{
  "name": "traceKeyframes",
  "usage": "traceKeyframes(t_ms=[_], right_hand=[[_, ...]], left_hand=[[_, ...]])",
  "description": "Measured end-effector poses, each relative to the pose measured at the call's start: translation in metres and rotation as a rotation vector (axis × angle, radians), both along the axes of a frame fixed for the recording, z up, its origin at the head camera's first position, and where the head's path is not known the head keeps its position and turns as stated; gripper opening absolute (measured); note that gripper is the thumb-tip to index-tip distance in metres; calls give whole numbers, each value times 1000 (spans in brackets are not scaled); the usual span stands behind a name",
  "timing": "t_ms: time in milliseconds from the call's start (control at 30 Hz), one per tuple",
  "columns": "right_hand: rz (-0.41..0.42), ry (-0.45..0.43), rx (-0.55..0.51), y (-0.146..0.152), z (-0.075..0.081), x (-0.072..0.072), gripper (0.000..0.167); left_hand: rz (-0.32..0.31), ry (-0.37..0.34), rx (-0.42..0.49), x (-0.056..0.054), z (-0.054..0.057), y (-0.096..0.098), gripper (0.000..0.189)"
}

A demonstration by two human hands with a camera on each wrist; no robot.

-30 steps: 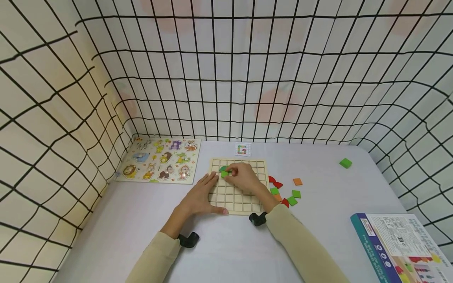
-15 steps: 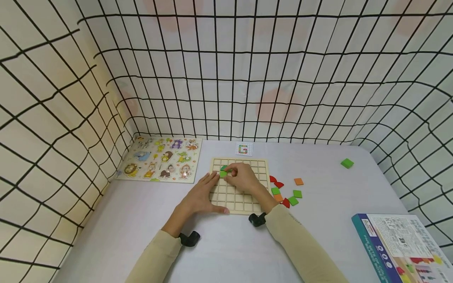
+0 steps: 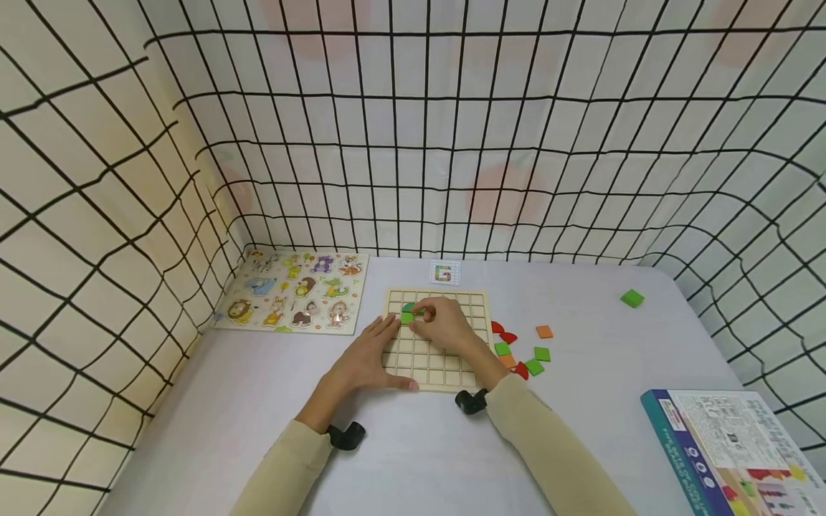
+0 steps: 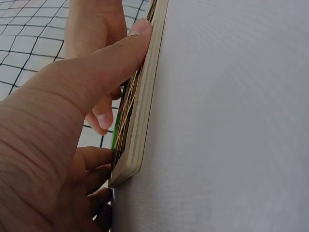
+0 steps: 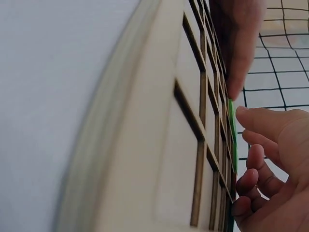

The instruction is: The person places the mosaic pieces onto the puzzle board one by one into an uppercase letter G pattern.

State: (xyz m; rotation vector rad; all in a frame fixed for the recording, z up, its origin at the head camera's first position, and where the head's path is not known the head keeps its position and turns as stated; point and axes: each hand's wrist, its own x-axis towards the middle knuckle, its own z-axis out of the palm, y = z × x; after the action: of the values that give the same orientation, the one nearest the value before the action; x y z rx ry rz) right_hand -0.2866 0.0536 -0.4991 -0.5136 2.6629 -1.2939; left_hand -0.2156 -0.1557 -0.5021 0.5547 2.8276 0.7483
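A pale wooden grid board (image 3: 429,364) lies in the middle of the table. My left hand (image 3: 363,360) steadies its near left corner, fingers stretched along the left edge and thumb (image 4: 120,55) against the near edge. Over the board's upper left part, my right hand (image 3: 444,326) has its thumb and index finger at a dark green tile (image 3: 408,307), which they seem to pinch; the fingers partly cover it. Just below that tile sits a light green square tile (image 3: 406,317). The right wrist view shows the thumb (image 5: 260,121) close beside the green edge.
Red, green and orange tiles (image 3: 533,367) lie scattered right of the board. A small pattern card (image 3: 445,272) stands behind it. An animal puzzle (image 3: 290,294) is at the left, a box (image 3: 736,451) at the near right, and a green piece (image 3: 632,298) farther back. Black netting surrounds the table.
Both hands keep nearly the same place on the board. The whole head view has shifted slightly; the tiles stay where they were.
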Motion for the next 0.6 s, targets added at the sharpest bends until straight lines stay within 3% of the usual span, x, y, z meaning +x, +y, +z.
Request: traceKeyframes(t_ms=[267, 600], right_hand=[[-43, 22, 1, 26, 8, 7, 29], [-94, 47, -20, 80, 15, 21, 30]], left_hand=[[3, -1, -8, 0, 0, 2, 130], [7, -8, -11, 0, 1, 3, 130]])
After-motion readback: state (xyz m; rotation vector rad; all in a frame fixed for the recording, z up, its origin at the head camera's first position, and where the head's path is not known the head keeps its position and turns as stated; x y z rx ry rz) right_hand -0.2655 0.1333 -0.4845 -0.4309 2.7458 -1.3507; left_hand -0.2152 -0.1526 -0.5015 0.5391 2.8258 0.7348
